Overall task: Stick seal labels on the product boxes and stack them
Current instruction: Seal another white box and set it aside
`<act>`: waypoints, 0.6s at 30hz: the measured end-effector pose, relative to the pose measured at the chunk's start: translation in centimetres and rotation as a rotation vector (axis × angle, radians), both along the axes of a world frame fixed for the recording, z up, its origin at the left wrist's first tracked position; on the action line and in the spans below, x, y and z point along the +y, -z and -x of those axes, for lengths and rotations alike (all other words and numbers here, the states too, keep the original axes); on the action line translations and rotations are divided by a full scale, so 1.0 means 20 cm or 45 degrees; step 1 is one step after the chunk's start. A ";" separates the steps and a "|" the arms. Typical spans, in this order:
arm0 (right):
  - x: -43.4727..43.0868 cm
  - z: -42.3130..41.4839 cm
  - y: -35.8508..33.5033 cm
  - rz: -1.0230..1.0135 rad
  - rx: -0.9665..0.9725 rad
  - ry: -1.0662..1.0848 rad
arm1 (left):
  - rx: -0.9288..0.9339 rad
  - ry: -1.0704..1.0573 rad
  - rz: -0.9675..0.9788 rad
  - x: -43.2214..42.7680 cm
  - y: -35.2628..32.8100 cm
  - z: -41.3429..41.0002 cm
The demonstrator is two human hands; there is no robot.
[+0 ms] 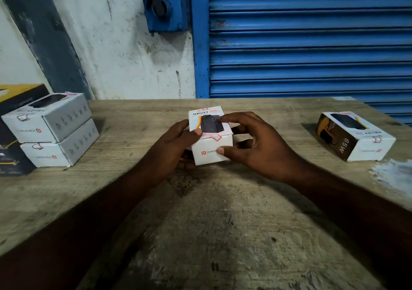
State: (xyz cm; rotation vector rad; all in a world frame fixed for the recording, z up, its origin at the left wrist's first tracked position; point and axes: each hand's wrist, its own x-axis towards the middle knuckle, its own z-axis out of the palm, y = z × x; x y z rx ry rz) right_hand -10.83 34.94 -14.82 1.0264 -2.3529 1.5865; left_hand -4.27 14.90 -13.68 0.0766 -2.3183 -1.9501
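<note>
Product box (207,158) sits mid-counter, near end facing the person. A seal label (215,137) is folded over the near top edge. Left hand (176,144) grips the box's left side, thumb on top. Right hand (256,147) pinches it, forefinger on top and thumb on the near face.

Step, as judged: label on and being pressed down. Next move likely a lift to the stack of two boxes (51,129) at far left, which calls for square alignment. A lone box (356,138) lies at right on the counter (223,222).

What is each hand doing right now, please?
Left hand: holding the box.
Right hand: holding the same box.
</note>
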 end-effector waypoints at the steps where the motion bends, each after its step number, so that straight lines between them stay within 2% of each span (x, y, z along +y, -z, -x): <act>1: 0.00 0.00 0.00 0.007 -0.003 0.002 | 0.008 0.016 0.000 0.00 0.00 0.00; 10: 0.01 0.02 0.00 0.044 -0.124 -0.021 | 0.111 0.111 0.109 -0.02 0.02 -0.01; 15: 0.01 0.02 -0.01 0.072 -0.174 -0.052 | 0.190 0.104 0.508 -0.07 0.04 0.01; 18: 0.01 0.01 0.00 0.061 -0.161 -0.033 | 0.246 0.090 0.617 -0.08 0.05 0.02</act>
